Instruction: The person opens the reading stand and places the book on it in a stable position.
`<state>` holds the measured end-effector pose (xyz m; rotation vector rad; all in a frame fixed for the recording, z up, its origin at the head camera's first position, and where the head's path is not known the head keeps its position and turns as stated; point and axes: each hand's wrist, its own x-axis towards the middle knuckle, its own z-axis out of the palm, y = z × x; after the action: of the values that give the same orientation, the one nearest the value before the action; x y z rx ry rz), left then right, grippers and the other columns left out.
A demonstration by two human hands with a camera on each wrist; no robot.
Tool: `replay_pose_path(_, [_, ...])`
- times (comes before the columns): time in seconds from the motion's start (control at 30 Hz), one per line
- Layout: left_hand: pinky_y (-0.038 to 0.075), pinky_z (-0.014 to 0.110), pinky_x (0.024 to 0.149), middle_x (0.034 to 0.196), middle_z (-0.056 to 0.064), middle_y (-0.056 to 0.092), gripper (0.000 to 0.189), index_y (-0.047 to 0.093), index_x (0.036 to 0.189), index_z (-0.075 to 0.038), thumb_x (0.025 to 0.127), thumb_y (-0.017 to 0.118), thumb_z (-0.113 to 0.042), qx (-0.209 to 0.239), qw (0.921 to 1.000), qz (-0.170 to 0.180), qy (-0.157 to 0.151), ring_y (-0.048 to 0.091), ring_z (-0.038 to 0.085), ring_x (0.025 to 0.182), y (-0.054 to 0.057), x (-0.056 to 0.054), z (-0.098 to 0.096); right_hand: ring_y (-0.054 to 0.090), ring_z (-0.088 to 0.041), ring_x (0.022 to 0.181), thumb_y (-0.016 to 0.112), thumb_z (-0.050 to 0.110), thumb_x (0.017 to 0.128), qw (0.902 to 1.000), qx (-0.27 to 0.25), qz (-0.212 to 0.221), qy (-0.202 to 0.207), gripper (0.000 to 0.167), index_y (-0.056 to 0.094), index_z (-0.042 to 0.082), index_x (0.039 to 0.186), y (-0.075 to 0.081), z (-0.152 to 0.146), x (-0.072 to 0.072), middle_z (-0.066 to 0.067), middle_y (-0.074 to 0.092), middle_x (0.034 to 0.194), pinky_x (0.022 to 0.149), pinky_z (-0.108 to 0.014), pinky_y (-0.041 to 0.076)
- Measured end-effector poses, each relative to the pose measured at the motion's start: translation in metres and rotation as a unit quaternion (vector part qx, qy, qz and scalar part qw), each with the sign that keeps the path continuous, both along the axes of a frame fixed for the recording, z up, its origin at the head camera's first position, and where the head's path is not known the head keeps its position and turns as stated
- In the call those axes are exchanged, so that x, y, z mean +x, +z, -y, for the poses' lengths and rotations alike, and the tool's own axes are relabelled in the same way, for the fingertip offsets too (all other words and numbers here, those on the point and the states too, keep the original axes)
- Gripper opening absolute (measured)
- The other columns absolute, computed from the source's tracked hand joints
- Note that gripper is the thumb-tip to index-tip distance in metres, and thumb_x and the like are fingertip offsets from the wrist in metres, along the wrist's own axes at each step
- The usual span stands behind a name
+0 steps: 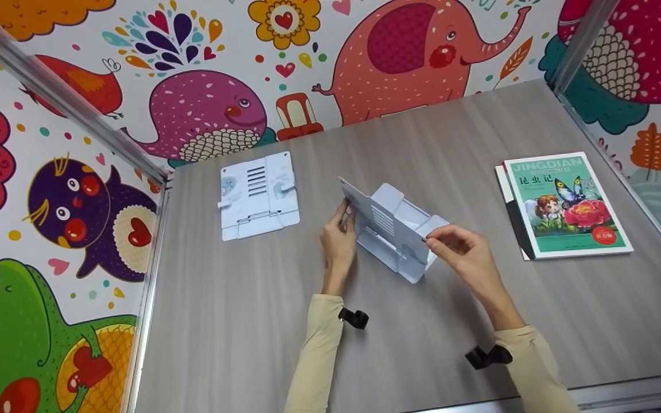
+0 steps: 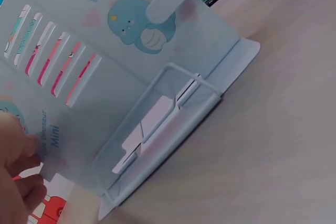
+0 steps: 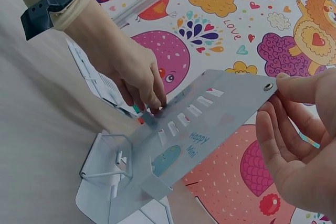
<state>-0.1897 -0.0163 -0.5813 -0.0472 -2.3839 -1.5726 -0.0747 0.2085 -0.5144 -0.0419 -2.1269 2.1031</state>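
Against cartoon-printed walls (image 1: 402, 40), over a wood-grain table (image 1: 221, 321), holds a pale folding stand (image 1: 395, 234) mid-table: left hand (image 1: 339, 235) curled on its left end, right hand (image 1: 468, 255) pinching its right corner, probably to steady the tilted panel (image 3: 231, 103). Leaves second stand (image 1: 273, 201) flat at left, book (image 1: 574, 206) right.

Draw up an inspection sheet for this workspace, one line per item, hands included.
Surface: wood-grain table, visible parts look dry.
Job's things: pale blue stand with its slotted panel tilted up; similar folded stand lying flat to its left.
Clutter: green-covered book at right, over something mostly hidden.
Hands: left hand grips one edge of the panel; right hand pinches a corner.
Cables: nothing seen.
Surroundings: walls printed with cartoon animals.
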Motion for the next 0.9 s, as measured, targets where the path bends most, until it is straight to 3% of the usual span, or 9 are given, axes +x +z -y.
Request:
replay_pose_path(0.17, [0.045, 0.040, 0.111, 0.137, 0.022, 0.061, 0.039, 0.063, 0.134, 0.000, 0.095, 0.064, -0.002, -0.002, 0.9998, -0.010, -0.016, 0.056, 0.031, 0.133, 0.003, 0.001, -0.002, 0.065, -0.012, 0.080, 0.072, -0.006, 0.088, 0.9994, -0.028, 0.006, 0.017, 0.013, 0.070, -0.008, 0.101, -0.001, 0.006, 0.000, 0.003, 0.072, 0.089, 0.074, -0.019, 0.055])
replay_pose_path(0.4, [0.053, 0.033, 0.101, 0.129, 0.018, 0.068, 0.032, 0.067, 0.128, 0.002, 0.095, 0.064, 0.001, 0.034, 0.9969, -0.047, -0.054, 0.064, 0.031, 0.123, 0.015, 0.005, -0.006, 0.068, -0.012, 0.084, 0.076, 0.000, 0.087, 0.9989, -0.030, 0.008, 0.035, 0.018, 0.071, -0.006, 0.104, -0.001, 0.013, 0.001, -0.002, 0.072, 0.093, 0.077, -0.020, 0.057])
replay_pose_path(0.63, [0.055, 0.025, 0.096, 0.127, 0.015, 0.069, 0.031, 0.069, 0.126, 0.000, 0.095, 0.065, 0.002, 0.076, 0.9925, -0.032, -0.090, 0.068, 0.025, 0.118, 0.026, 0.013, -0.007, 0.069, -0.009, 0.088, 0.074, -0.004, 0.088, 0.9980, -0.029, 0.005, 0.056, 0.018, 0.071, -0.007, 0.105, -0.004, 0.021, 0.001, -0.004, 0.072, 0.096, 0.083, -0.021, 0.058])
replay_pose_path(0.9, [0.058, 0.027, 0.091, 0.125, 0.022, 0.069, 0.034, 0.068, 0.124, 0.006, 0.091, 0.068, 0.007, 0.095, 0.9871, -0.043, -0.122, 0.071, 0.031, 0.111, 0.025, 0.021, -0.005, 0.070, -0.015, 0.091, 0.075, 0.002, 0.089, 0.9971, -0.032, 0.000, 0.068, 0.019, 0.072, -0.006, 0.106, -0.005, 0.030, 0.003, -0.006, 0.072, 0.099, 0.083, -0.023, 0.059])
